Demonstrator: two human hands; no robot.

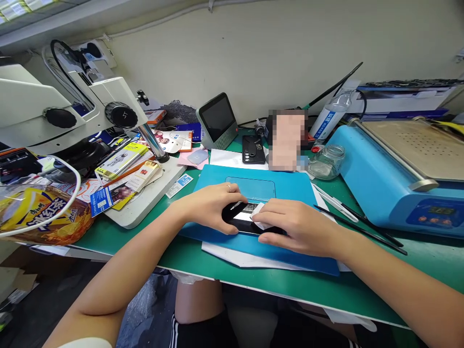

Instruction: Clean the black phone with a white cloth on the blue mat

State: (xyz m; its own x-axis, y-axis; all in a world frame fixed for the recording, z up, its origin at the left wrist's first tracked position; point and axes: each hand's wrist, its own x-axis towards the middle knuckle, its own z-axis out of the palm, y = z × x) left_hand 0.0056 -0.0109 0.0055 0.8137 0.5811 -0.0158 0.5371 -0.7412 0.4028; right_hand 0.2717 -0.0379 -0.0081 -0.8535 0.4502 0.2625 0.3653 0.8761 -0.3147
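A smartphone (243, 225) with a dark, glossy face lies sideways on a blue mat (213, 178). My left hand (212, 209) grips its left end, thumb on the near edge and fingers on the far edge. In the fingers of my right hand (297, 226) is a folded white wipe (258, 211), pressed against the phone's surface. That hand covers the phone's right end. Light reflects off the screen between the hands. Behind the phone, a clear rectangular sheet with a dark outline (250, 186) lies on the mat.
A microscope (119, 106) stands left, beside a drink bottle (47, 212). Further back are a smart display (217, 121), a black phone (253, 150) and a glass jar (327, 162). Tweezers (362, 229) lie right, before a blue heating machine (391, 179).
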